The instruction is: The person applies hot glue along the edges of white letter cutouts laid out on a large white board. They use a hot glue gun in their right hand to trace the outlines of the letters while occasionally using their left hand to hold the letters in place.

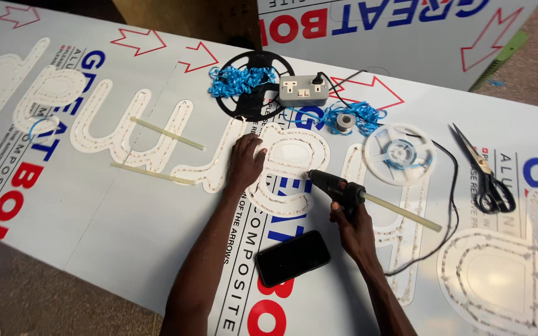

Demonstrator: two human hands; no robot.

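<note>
- Big grey-white composite sign panel [126, 218] w/ red arrows + blue/red print, laid flat on brownish floor; 2nd panel [368, 25] overlapping at 12–1 o'clock.
- Nearest, approx 6 o'clock: black phone [292, 257], screen dark, flat on panel between both forearms.
- Right hand [351, 229], just at 1 o'clock of phone: fist closed round grip of black glue gun [337, 186]; nozzle pointing to 10 o'clock, tip at edge of translucent cut-out letter [287, 168]; clear glue stick [403, 211] poking out gun's rear toward 4 o'clock.
- Left hand [245, 163], 9 o'clock of gun: palm down, fingers loosely spread, pressing on same letter's left edge.
- More cursive letters [94, 124] w/ LED strip round edges running out to 9–10 o'clock; two loose glue sticks [166, 133] lying across them.
- 3 o'clock: large round letter [499, 274] w/ LED dots; black cable [453, 205] snaking past.
- 2 o'clock: black-handled scissors [484, 171], blades shut; white reel [400, 152].
- Far, 12 o'clock: black reel [253, 84], blue wire tangle [238, 79], grey twin socket box [304, 91] w/ plug in, small solder spool [345, 121].
</note>
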